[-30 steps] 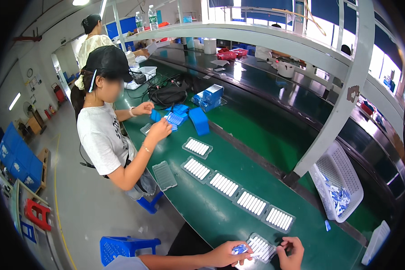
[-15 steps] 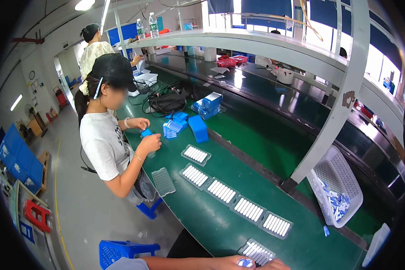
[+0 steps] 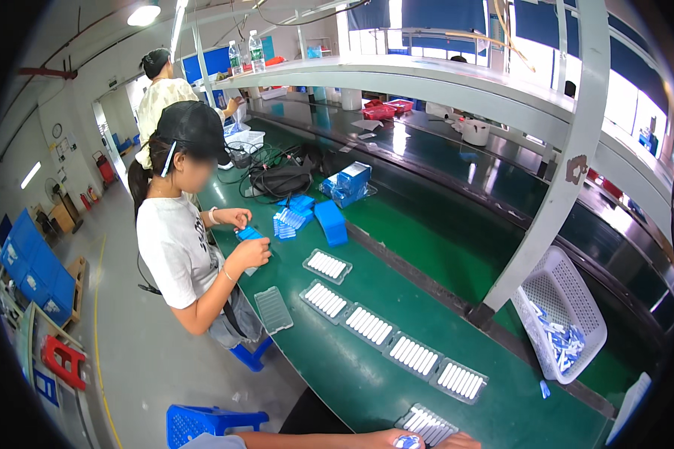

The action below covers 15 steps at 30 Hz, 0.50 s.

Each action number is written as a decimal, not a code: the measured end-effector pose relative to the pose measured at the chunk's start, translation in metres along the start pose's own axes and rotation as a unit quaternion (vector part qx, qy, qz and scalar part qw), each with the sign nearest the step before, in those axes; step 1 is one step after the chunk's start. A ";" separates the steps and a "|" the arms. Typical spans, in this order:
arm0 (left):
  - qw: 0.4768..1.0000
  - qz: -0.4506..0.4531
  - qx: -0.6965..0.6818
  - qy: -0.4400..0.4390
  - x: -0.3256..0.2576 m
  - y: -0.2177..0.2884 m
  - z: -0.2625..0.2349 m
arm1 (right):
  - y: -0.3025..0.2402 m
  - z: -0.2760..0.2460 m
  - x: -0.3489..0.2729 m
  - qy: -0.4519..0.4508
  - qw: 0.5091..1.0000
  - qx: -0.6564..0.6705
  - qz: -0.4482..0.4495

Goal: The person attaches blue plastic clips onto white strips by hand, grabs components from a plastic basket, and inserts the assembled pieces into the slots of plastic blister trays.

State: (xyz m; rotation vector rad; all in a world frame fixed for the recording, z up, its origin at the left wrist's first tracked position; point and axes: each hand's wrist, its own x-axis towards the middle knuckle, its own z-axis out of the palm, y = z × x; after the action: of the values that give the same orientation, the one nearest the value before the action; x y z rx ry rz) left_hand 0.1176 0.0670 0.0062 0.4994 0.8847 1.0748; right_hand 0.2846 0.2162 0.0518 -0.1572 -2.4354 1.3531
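Observation:
Both hands sit at the very bottom edge, largely cut off. My left hand reaches in from the lower left, and its fingers pinch a small blue piece. My right hand shows only as a sliver beside it, against the near end of a clear tray filled with white sticks. That tray lies on the green bench, the nearest of a row of like trays.
A co-worker in a white shirt and black cap stands at the bench's left side holding a blue piece. An empty clear tray, blue boxes, a white basket, a slanted white post and a blue stool are nearby.
My view has tipped up, so my hands have slid down to the frame's bottom edge. The co-worker has drawn both hands in from the blue boxes to chest height.

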 end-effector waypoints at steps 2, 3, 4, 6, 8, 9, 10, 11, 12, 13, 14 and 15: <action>1.000 0.016 -0.004 0.010 0.003 -0.007 -0.003 | 0.002 0.006 -0.002 0.030 0.999 0.009 0.033; 0.999 0.030 -0.010 0.019 0.005 -0.009 -0.004 | 0.005 0.010 -0.004 0.060 0.996 0.018 0.069; 0.999 0.032 -0.009 0.021 0.006 -0.009 -0.004 | 0.010 0.012 -0.006 0.059 0.996 0.018 0.066; 0.997 0.039 0.016 0.060 0.011 -0.007 -0.005 | 0.023 0.017 -0.011 0.069 0.991 0.073 0.093; 0.995 0.050 0.050 0.063 0.014 -0.003 -0.009 | 0.038 0.025 -0.019 0.071 0.985 0.103 0.116; 0.992 0.064 0.086 0.068 0.013 -0.003 -0.004 | 0.040 0.025 -0.024 0.071 0.979 0.132 0.136; 0.991 0.067 0.091 0.075 0.012 -0.003 -0.001 | 0.041 0.025 -0.028 0.071 0.980 0.137 0.125; 0.989 0.070 0.099 0.081 0.008 0.000 0.004 | 0.040 0.027 -0.031 0.081 0.979 0.139 0.124; 0.983 0.076 0.130 0.101 0.006 0.004 0.005 | 0.041 0.027 -0.028 0.089 0.978 0.136 0.128; 0.976 0.082 0.162 0.121 0.003 0.009 0.006 | 0.041 0.028 -0.026 0.087 0.979 0.135 0.123; 0.975 0.087 0.164 0.124 0.000 0.013 0.006 | 0.042 0.031 -0.024 0.104 0.980 0.134 0.103; 0.981 0.072 0.145 0.108 0.000 0.014 0.004 | 0.043 0.033 -0.024 0.126 0.979 0.128 0.091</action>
State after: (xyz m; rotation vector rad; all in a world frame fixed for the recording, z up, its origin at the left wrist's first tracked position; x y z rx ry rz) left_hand 0.1139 0.0734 0.0187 0.7053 1.2222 1.1526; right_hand 0.2927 0.2067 -0.0065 -0.4658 -2.0583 1.6033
